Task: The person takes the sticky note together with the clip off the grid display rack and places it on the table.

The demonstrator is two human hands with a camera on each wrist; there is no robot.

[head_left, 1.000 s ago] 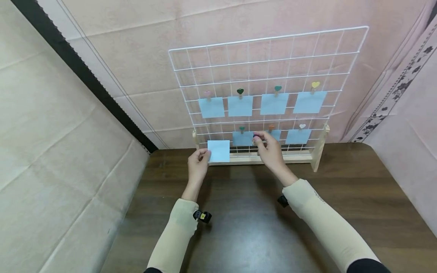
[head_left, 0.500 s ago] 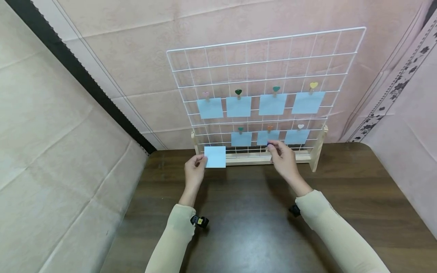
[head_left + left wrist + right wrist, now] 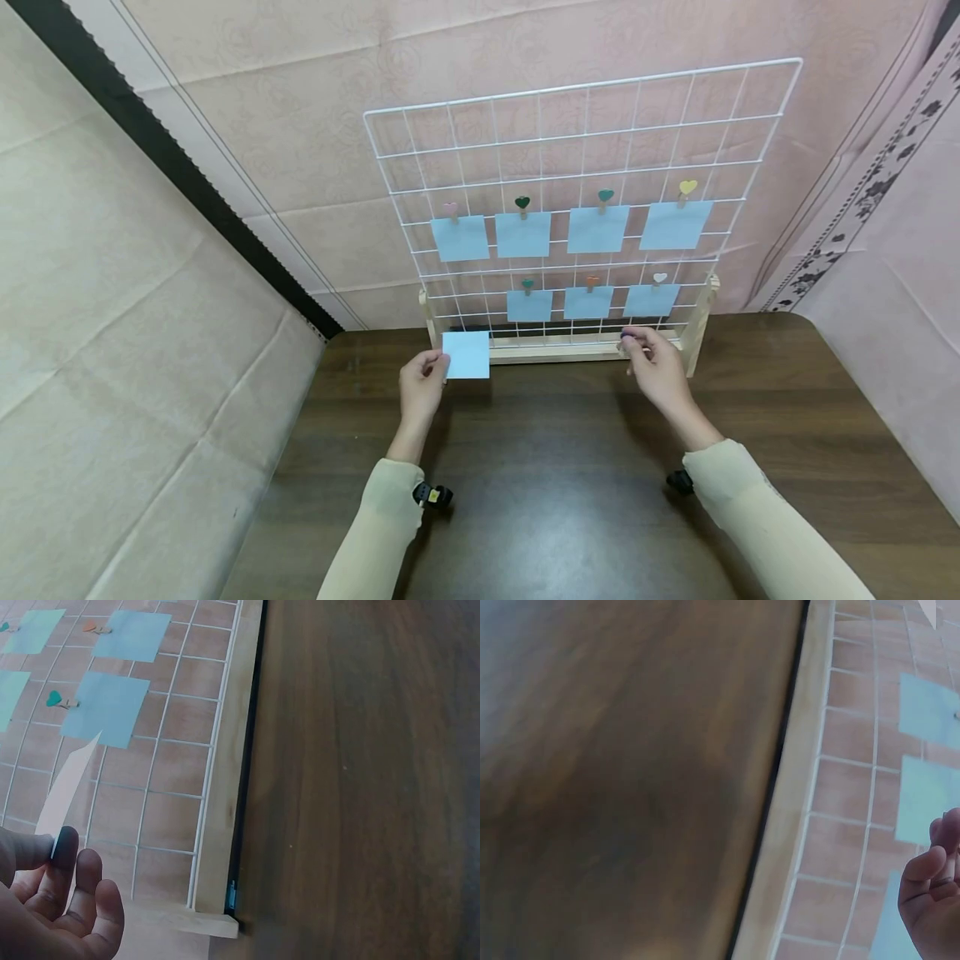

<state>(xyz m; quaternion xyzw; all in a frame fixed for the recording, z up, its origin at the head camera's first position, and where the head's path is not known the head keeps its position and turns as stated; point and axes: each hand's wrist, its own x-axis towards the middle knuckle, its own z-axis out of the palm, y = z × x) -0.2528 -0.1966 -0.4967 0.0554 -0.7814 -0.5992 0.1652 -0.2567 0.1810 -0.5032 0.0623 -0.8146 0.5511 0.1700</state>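
Note:
My left hand (image 3: pixel 422 387) pinches a light blue sticky note (image 3: pixel 468 356) by its left edge, in front of the lower left of a white wire grid (image 3: pixel 585 131). In the left wrist view the note (image 3: pixel 69 787) shows nearly edge-on between thumb and fingers. My right hand (image 3: pixel 662 375), near the grid's lower right, pinches a small clothespin with a dark purple top (image 3: pixel 626 335); fingers hide most of it. Two rows of blue notes hang on the grid, each under a small decorated clothespin, such as the yellow heart one (image 3: pixel 687 188).
A pale wooden stand (image 3: pixel 555 353) holds the grid upright at the back of the brown wooden table (image 3: pixel 525 467). Light cloth (image 3: pixel 300 133) hangs behind the grid, with more cloth at the left and right sides.
My right hand has moved right and slightly down, away from the lower row, with the clothespin. My left hand has drawn the note slightly down and left.

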